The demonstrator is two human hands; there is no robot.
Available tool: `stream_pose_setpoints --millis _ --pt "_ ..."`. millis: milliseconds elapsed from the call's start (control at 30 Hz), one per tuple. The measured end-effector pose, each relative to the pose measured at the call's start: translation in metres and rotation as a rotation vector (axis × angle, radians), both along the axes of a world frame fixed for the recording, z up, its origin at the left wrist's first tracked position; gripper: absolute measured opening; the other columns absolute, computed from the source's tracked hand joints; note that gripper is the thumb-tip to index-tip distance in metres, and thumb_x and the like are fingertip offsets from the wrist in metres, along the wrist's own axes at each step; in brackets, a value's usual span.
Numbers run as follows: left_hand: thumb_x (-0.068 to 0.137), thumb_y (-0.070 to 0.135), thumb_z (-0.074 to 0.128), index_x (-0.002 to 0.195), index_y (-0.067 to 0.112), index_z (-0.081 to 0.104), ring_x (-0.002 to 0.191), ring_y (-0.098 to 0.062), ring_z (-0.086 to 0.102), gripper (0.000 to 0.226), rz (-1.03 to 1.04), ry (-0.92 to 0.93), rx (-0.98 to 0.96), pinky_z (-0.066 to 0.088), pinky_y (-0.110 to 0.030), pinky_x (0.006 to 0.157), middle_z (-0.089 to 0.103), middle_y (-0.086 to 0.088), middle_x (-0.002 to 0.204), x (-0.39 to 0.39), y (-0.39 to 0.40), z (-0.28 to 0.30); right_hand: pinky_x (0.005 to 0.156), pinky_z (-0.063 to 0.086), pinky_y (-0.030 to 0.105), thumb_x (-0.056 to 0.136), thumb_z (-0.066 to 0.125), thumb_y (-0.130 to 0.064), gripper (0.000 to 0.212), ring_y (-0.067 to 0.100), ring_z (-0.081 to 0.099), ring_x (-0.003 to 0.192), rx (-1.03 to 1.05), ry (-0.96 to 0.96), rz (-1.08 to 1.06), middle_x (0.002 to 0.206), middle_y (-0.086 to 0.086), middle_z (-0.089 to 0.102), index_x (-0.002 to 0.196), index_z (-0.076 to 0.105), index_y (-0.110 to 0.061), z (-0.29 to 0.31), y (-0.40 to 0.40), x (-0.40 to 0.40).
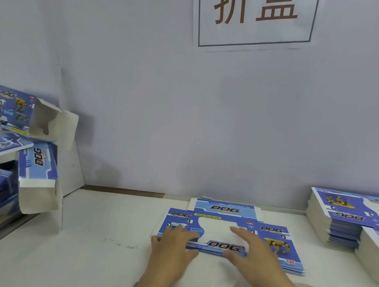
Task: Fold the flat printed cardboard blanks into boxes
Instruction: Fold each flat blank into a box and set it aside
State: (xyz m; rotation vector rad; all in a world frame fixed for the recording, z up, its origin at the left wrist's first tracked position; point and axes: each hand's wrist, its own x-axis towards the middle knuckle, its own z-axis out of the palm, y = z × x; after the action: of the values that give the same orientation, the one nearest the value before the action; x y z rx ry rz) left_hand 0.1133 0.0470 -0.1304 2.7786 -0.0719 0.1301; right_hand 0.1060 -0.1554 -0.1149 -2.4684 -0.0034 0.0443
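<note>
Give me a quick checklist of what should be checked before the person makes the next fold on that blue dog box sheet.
1. Blank lies flat on the table: ok. The printed cardboard blank sits spread out on the white table.
2. Both hands on the blank: ok. The left hand and right hand rest on its near edge.
3. Near panel started: ok, the front strip looks lifted slightly under the fingers.
4. Room to fold: ok, bare table around the blank.
5. Supply at hand: ok, the stack of flat blanks sits to the right.
6. Place for finished work: ok, the folded boxes are piled at left.
</note>
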Motion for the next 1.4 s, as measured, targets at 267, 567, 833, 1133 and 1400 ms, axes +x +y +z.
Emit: stream_pose_setpoints --millis 267,567,833,1133,1400 --pt "0.099 0.046 0.053 0.124 0.04 0.066 0.121 -0.009 0.04 0.028 0.021 -0.099 -0.054 0.024 -0.029 0.091 0.057 0.019 0.124 0.004 0.002 0.002 0.114 0.031 0.037 0.094 0.062 -0.046 0.035 0.009 0.043 0.134 -0.15 -0.095 -0.013 0.14 -0.021 0.054 0.129 0.058 -0.048 0.002 -0.005 0.0" --pt "0.096 0.031 0.064 0.121 0.036 0.068 0.135 -0.009 0.035 0.025 0.009 -0.593 -0.214 0.016 -0.024 0.11 0.05 0.012 0.14 0.002 -0.002 0.009 0.105 0.041 0.036 0.099 0.056 -0.038 0.025 0.009 0.057 0.112 -0.055 -0.312 -0.066 0.12 -0.018 0.069 0.121 0.067 -0.044 0.004 -0.002 0.002" --pt "0.091 0.025 0.064 0.132 0.018 0.038 0.135 -0.02 0.034 0.049 0.174 -1.107 -0.63 0.037 -0.004 0.097 0.036 -0.011 0.143 -0.006 -0.002 0.027 0.062 0.046 0.017 0.097 0.057 -0.02 0.024 0.017 0.062 0.072 0.2 -0.711 -0.216 0.089 -0.002 0.076 0.111 0.076 -0.023 0.004 -0.006 0.003" --pt "0.077 0.047 0.063 0.136 0.033 0.043 0.128 -0.016 0.049 0.063 0.162 -0.474 -1.242 0.058 -0.018 0.073 0.048 0.009 0.139 -0.006 -0.005 0.038 0.063 0.051 0.005 0.097 0.054 -0.029 0.017 0.011 0.067 0.091 0.831 -0.932 -0.305 0.097 -0.006 0.071 0.101 0.068 -0.021 0.044 -0.001 -0.004" --pt "0.069 0.04 0.076 0.106 0.029 0.073 0.1 -0.022 0.073 0.039 -0.242 -0.099 -1.442 0.06 -0.038 0.082 0.076 0.0 0.109 -0.023 -0.003 0.066 0.048 0.05 0.011 0.085 0.053 -0.046 0.018 -0.009 0.067 0.084 1.006 -0.672 -0.248 0.085 -0.022 0.072 0.099 0.06 -0.038 0.063 0.003 -0.01"
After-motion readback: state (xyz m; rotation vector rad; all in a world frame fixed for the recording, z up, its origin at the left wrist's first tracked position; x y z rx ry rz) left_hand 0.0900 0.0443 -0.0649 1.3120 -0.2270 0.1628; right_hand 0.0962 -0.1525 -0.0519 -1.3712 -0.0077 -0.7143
